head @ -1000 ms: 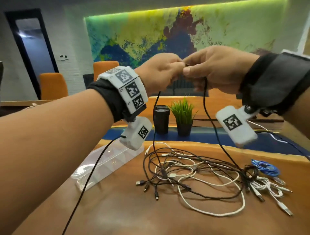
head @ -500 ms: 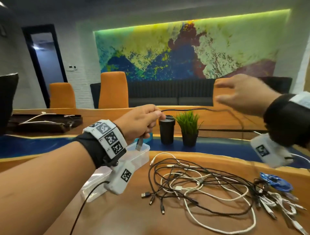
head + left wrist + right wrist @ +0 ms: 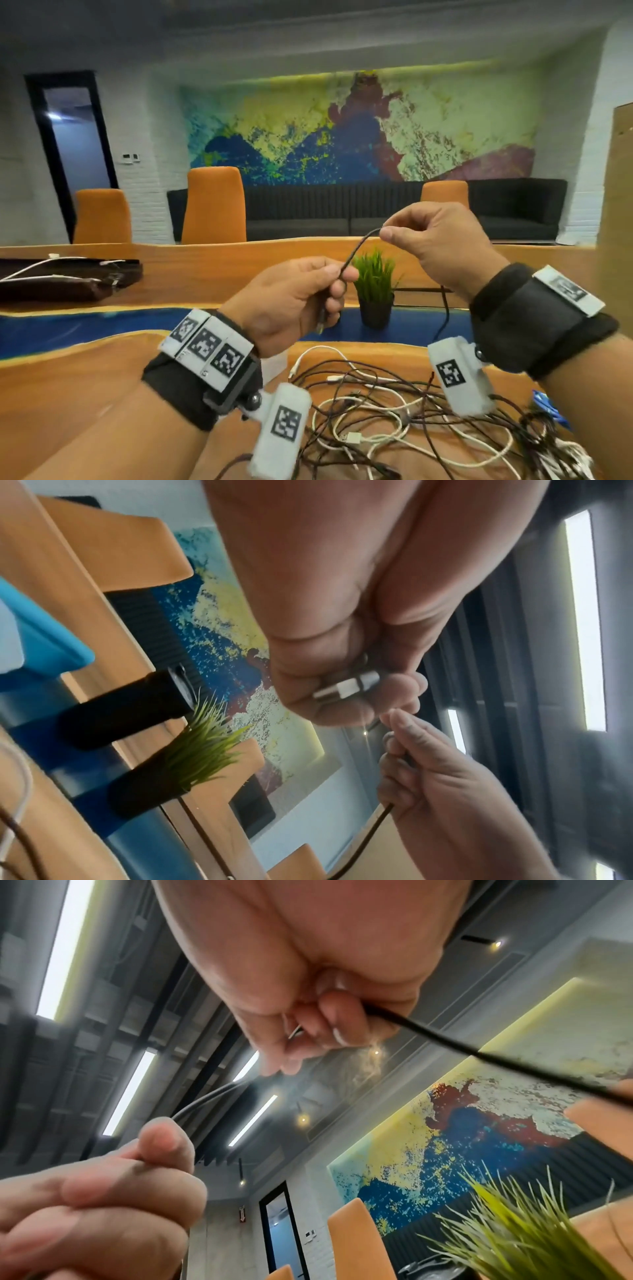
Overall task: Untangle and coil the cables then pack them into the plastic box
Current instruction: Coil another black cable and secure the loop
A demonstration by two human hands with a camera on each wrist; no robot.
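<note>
My left hand [image 3: 337, 277] is raised above the table and grips one end of a black cable [image 3: 356, 250]. The cable's silver plug [image 3: 346, 689] pokes out under my curled fingers. My right hand [image 3: 385, 232] pinches the same cable a short way up and to the right. From there the cable hangs down to the tangled pile of black and white cables [image 3: 394, 404] on the wooden table [image 3: 85, 394]. A pale corner of the clear plastic box [image 3: 274, 365] shows behind my left wrist; the rest of it is hidden.
A small potted plant [image 3: 375, 284] stands just behind my hands, with a black cup [image 3: 126, 704] beside it. A blue cable [image 3: 544, 404] lies at the right edge of the pile. A dark bag [image 3: 68, 281] lies far left. Orange chairs [image 3: 214, 205] stand behind the table.
My right hand slid out to the right along the black cable and has come back close to my left hand. My left hand keeps hold of the plug end. The head view has tilted up.
</note>
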